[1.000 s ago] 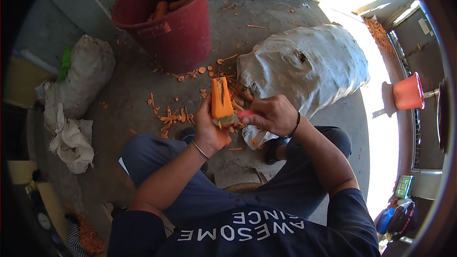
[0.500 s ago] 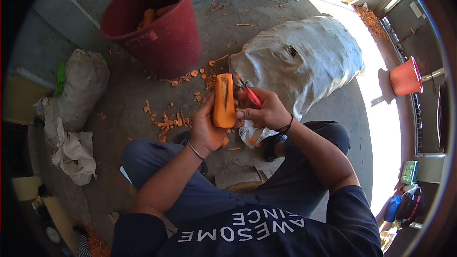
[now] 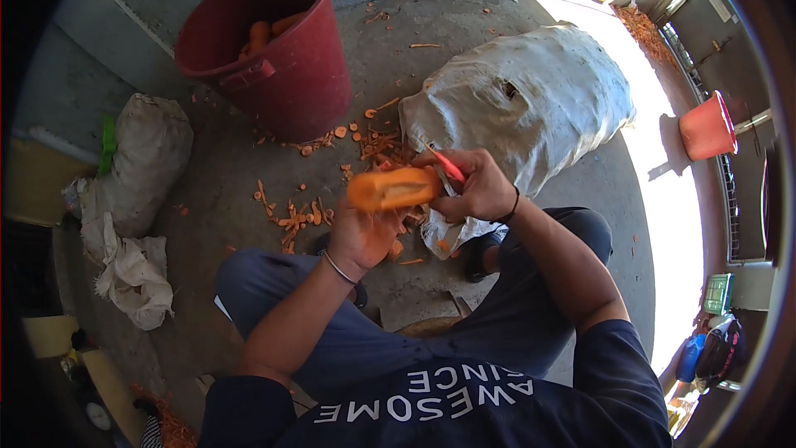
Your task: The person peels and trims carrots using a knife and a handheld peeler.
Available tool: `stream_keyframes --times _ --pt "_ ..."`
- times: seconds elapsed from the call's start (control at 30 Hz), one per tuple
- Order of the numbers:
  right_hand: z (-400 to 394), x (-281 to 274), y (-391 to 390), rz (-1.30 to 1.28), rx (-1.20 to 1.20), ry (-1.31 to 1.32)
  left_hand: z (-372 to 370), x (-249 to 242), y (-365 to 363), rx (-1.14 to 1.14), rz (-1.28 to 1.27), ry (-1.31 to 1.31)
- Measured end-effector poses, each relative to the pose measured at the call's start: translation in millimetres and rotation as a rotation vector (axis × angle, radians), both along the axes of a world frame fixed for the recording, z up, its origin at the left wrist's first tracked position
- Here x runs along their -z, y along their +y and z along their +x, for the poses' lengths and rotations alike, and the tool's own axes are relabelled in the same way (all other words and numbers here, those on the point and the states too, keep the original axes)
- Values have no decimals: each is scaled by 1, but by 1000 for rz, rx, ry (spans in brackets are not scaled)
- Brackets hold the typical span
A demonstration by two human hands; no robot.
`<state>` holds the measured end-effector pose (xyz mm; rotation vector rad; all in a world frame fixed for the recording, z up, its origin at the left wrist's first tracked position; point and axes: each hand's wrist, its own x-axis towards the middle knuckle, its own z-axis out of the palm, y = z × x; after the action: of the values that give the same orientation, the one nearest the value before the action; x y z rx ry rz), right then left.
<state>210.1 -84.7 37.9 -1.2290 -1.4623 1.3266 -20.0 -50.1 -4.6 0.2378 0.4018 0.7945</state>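
Observation:
A large orange carrot lies sideways between my hands, blurred by motion, with a pale hollow cut along its upper side. My left hand is palm up beneath its left end, the fingers partly hidden behind it. Against the carrot's right end, my right hand is closed around a small red-handled knife, whose thin tip points up and left. The right thumb and fingers also touch that end of the carrot. Below and beyond the hands, orange peelings and cut pieces are scattered on the floor.
A dark red bucket holding carrots stands ahead on the left. A big whitish sack lies ahead on the right. Another sack leans at the left wall. A smaller red bucket stands far right by the sunlit strip.
The carrot has turned from upright to sideways, its thick end swinging left. My right hand has moved slightly right with the knife still in it; my left hand now sits lower beneath the carrot.

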Motion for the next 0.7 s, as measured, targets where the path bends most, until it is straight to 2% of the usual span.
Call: stream_keyframes --times 0.03,0.07,0.1,0.13,0.17,0.23,0.3,0.37,0.43,0.5,0.6,0.7 --pt "3 -7 2 23 -42 6 -1 6 -1 38 -7 117" --pt "4 -12 4 83 -62 -53 -3 8 0 35 -10 117" --pt "6 -9 7 80 -65 -53 -6 11 5 238 -50 68" --pt "9 -4 10 125 -103 -196 -8 12 8 443 -89 17" --pt "10 0 11 170 -140 -340 -8 13 7 443 -91 15" --pt "10 8 11 235 -112 -368 -6 11 7 455 -150 -115" --pt "8 6 14 307 -90 -389 -1 -1 12 387 -98 -30" --pt "6 1 14 583 75 -556 0 -6 13 323 -49 58" --pt "3 -2 9 553 89 -602 1 -8 14 122 -108 130" --pt "-2 -2 2 522 97 -650 -3 12 18 88 -141 98" --pt "-20 3 -9 418 -92 -714 -1 32 26 10 -196 59" --pt "-28 11 -13 506 -67 -717 6 30 23 -26 -229 20"
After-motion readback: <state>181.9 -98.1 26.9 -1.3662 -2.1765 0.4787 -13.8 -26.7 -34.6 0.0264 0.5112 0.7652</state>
